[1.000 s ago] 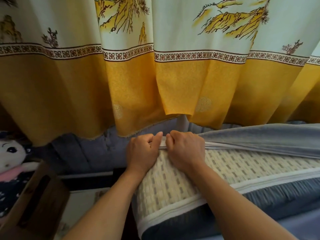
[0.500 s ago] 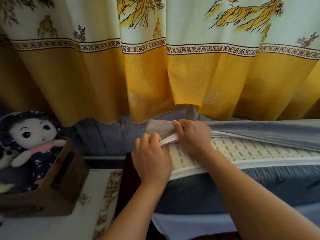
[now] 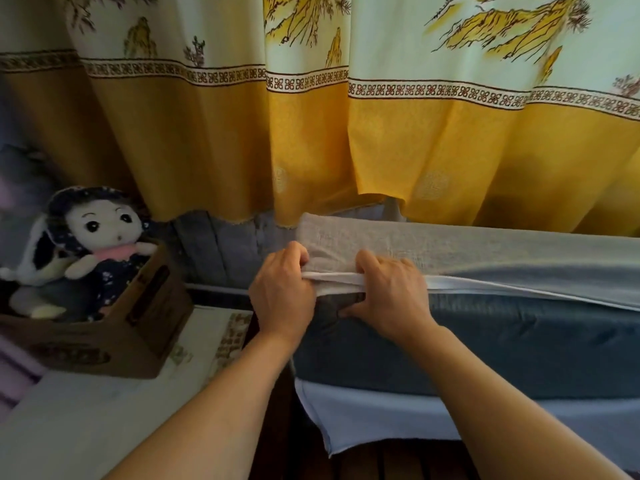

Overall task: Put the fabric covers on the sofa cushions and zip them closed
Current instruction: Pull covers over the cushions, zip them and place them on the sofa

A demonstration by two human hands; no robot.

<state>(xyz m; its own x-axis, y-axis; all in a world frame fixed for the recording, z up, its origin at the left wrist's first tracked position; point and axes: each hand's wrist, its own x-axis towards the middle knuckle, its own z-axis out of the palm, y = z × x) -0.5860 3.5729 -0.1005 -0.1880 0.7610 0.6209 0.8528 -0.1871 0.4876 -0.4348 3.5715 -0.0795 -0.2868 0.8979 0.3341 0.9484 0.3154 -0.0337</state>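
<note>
A long sofa cushion lies across the right half of the view inside a blue-grey fabric cover (image 3: 519,327). Its pale grey upper face (image 3: 467,247) runs along the top, and a white piped edge (image 3: 502,287) marks the seam between the two. My left hand (image 3: 280,296) pinches the white edge at the cushion's left corner. My right hand (image 3: 388,292) grips the same edge just to the right, fingers curled over the top and thumb pressed on the blue side. Both hands hide the corner, so no zipper pull shows.
A yellow and cream curtain (image 3: 346,133) hangs close behind the cushion. At the left a doll (image 3: 100,237) sits in a cardboard box (image 3: 131,327) on a white table (image 3: 86,420). A light blue cloth (image 3: 381,417) hangs below the cushion over dark wooden slats.
The view has shifted right and down. The woven cream face seen earlier is now covered, with the blue-grey cover and white edge drawn over it. Both hands stay at the left corner.
</note>
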